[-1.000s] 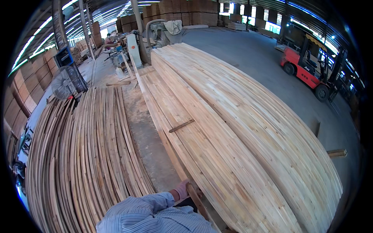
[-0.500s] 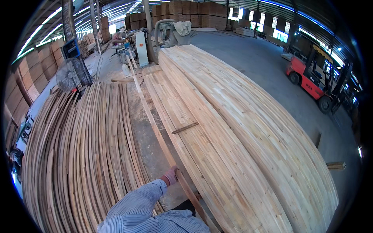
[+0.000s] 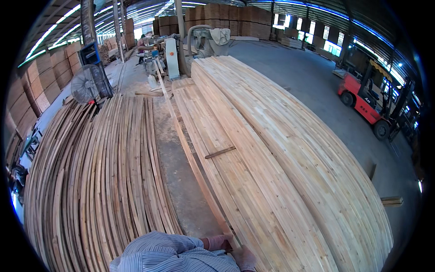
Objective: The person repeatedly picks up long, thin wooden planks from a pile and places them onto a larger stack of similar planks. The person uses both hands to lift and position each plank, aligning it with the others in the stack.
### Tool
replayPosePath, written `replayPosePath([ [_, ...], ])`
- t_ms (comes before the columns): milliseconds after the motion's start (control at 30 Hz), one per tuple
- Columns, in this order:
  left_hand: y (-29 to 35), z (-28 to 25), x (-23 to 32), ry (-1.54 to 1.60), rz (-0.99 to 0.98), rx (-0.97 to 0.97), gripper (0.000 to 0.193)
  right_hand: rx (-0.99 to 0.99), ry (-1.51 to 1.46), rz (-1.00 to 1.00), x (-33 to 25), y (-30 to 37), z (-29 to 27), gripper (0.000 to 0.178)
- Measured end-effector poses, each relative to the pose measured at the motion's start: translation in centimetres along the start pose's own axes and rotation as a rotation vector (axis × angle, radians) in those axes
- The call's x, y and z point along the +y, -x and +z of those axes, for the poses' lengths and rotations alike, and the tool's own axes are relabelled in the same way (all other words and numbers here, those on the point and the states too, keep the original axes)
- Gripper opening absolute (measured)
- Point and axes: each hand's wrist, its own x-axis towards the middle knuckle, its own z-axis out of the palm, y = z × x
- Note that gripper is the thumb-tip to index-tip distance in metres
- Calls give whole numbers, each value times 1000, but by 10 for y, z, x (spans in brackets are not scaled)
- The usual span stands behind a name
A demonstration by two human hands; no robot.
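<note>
Head view: strip (image 3: 200,178) along stack edge (image 3: 215,179), floor (image 3: 176,170) leftward.

Red forklift (image 3: 366,108); round fan (image 3: 84,84); cloth (image 3: 220,36) draped over machine (image 3: 202,41)

Strip (image 3: 199,178) part-hidden (by hands (image 3: 220,242)), distant person (image 3: 143,44) indistinct
</note>
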Motion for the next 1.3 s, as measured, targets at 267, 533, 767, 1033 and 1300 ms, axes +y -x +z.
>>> replayPosePath([
  [267,11,68,110,83,169,580,45,-13,-98,-65,100,57,11,70],
  [533,9,58,181,-134,318,790,40,122,657,185,254,194,64,55],
  [767,17,10,184,-13,384,747,34,48,838,268,248,175,99,44],
  [1033,24,5,84,29,197,663,37,222,319,52,197,148,88,38],
  [1300,26,46,95,-51,146,719,43,202,227,108,163,130,50,40],
])
